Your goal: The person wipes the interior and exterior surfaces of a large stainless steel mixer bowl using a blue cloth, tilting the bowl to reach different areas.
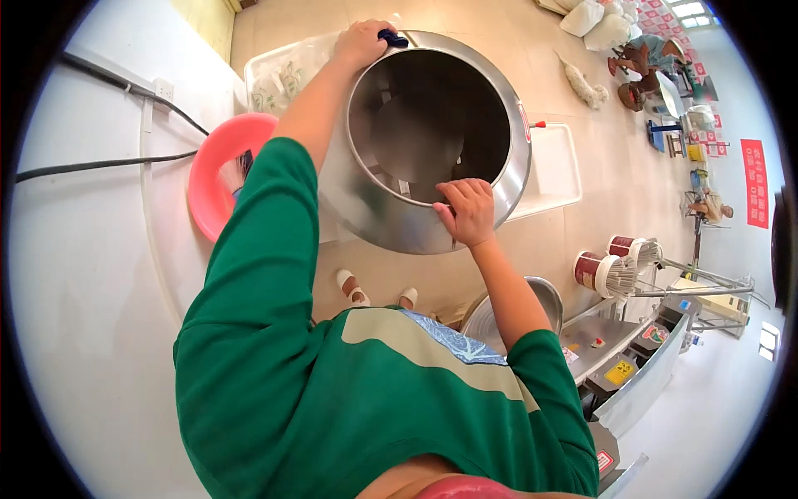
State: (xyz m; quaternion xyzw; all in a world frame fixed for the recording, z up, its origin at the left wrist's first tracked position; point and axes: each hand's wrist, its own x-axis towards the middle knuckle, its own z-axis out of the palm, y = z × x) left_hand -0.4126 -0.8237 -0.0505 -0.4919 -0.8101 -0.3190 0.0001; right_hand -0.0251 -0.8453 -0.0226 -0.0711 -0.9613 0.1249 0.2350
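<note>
A large stainless-steel drum (366, 200) with a wide round mouth stands in front of me. Its dark inside shows a paler round bottom and a hazy patch. My left hand (362, 45) is at the far left of the drum's top, fingers closed on a bunched dark blue cloth (392, 38) that lies against the outer rim. On the near right edge of the mouth, my right hand (468, 209) has its fingers curled over the lip. Its thumb rests on the sloping metal outside.
A pink basin (204, 179) stands left by the white wall. White trays (559, 162) lie on both sides of the drum. A round metal pan (532, 299), a steel counter and two buckets (590, 270) are at right. Farther off are a dog (583, 86) and people.
</note>
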